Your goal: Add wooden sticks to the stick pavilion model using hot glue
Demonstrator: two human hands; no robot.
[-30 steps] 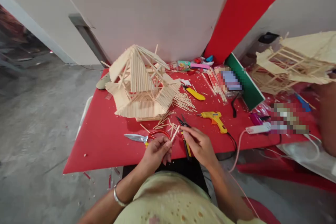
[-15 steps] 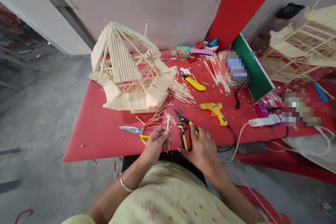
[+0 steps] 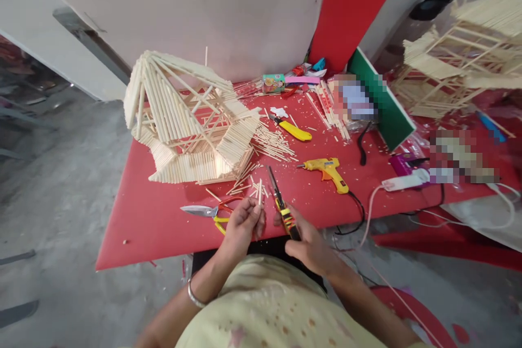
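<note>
Two hands busy at the near edge of our red table right now. Our left hand has its fingers pinched shut around a short wooden stick, holding it upright so the tip pokes up above the fingertips. Our right hand is wrapped around the yellow-and-black handles of the cutting pliers, fingers curled closed on the grip, with the pliers' dark nose pointing away from us just beside the stick; the nose looks closed, not touching the stick as far as we can tell.

Just left of our left hand lie the scissors with red and yellow handles, blade pointing left. Beyond them stands the stick house, with loose sticks scattered by its right side. Further right we've got the yellow glue gun lying flat with its black cord trailing off the table's edge, and a yellow-handled utility knife behind it. A second stick model sits far right.
</note>
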